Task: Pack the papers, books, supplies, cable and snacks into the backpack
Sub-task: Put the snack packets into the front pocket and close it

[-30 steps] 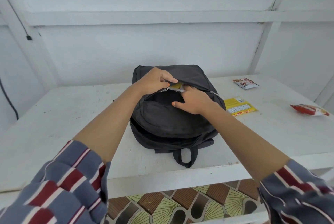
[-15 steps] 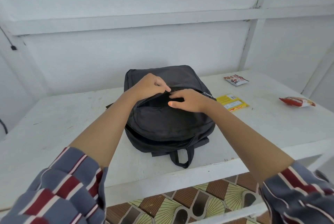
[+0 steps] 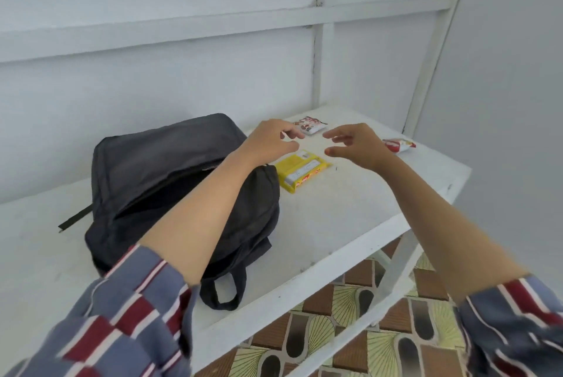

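A black backpack (image 3: 158, 175) lies flat on the white table (image 3: 350, 209), its front pocket gaping open. Just right of it lies a yellow snack pack (image 3: 301, 170). A red-and-white snack packet (image 3: 311, 125) sits farther back, and a red snack bag (image 3: 399, 145) lies near the right edge. My left hand (image 3: 271, 142) hovers above the yellow pack with loosely curled fingers and holds nothing. My right hand (image 3: 355, 145) hovers to the right of it, fingers spread, also empty. Both hands are off the backpack.
White wall panels rise right behind the table. The table's front and right edges are close to the snacks. Below lies a patterned tile floor (image 3: 350, 343). A backpack strap (image 3: 74, 219) sticks out to the left and a handle loop (image 3: 224, 291) hangs toward the front edge.
Both hands left the backpack pocket and moved right, above the snacks. The yellow item seen at the pocket a second ago is out of sight. The view turned right.
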